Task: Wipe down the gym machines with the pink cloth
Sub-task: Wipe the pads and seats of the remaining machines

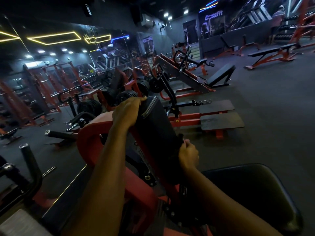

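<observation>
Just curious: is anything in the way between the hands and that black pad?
Nothing visible does. The left hand grips the black pad at its top edge, and the right hand grips its lower side.

The left hand point(127, 111) holds the pad point(156, 126) at its top, the right hand point(188, 154) holds its right edge, and a seat point(255, 193) lies to the right.

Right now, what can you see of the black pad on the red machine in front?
The black pad is a long cushion, vinyl-looking, with pale piping at its upper end. It stands tilted on the red frame, leaning away from the camera. The left-hand grip curls over its top edge. The right-hand grip holds its lower right side.
</observation>
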A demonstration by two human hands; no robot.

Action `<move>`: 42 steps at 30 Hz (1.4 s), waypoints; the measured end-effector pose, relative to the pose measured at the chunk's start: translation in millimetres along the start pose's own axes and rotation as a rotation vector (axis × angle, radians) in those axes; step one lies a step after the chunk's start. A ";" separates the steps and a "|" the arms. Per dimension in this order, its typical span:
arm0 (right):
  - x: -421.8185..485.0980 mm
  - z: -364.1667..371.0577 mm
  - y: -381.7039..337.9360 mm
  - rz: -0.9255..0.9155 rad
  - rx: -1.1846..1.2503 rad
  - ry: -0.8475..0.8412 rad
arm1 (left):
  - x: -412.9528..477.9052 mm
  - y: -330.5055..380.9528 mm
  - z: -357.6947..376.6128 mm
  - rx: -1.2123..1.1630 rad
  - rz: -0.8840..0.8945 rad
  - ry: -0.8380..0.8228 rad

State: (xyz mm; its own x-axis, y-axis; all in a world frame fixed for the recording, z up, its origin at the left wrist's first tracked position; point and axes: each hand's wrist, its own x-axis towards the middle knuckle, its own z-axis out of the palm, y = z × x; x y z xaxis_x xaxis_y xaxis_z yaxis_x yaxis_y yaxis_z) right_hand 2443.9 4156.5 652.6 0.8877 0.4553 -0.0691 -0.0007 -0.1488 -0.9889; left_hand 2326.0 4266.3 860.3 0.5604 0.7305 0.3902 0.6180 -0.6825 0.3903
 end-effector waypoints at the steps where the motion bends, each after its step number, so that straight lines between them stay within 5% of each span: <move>1: 0.4 -0.6 -21.6 -0.068 0.004 -0.010 | -0.4 0.1 0.4 -0.005 0.003 0.009; 6: -5.2 6.3 -130.1 -0.516 0.187 -0.092 | 0.9 -1.0 1.5 -0.003 0.002 0.017; 10: -0.5 15.5 -117.2 -0.705 0.293 -0.175 | 2.0 -0.3 2.0 0.020 0.000 0.006; 17: -0.2 13.7 0.7 -0.441 0.379 -0.125 | 0.7 0.7 -1.1 0.029 -0.008 -0.022; 24: -16.1 7.0 43.9 -0.143 0.347 -0.072 | -4.2 5.1 -2.6 0.037 0.003 -0.027; 30: -34.0 21.7 97.4 0.254 0.528 -0.035 | -0.8 -0.9 -1.3 0.040 0.004 -0.035; 42: 19.0 15.0 91.1 0.403 0.636 -0.109 | 5.8 -12.5 6.4 0.092 0.124 0.021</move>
State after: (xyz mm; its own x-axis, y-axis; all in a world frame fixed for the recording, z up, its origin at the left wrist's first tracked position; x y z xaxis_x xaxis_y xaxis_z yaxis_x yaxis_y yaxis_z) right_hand 2453.8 4164.7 559.2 0.7120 0.5620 -0.4209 -0.6097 0.1977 -0.7676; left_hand 2325.1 4279.2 852.4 0.6241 0.6397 0.4487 0.5933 -0.7616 0.2605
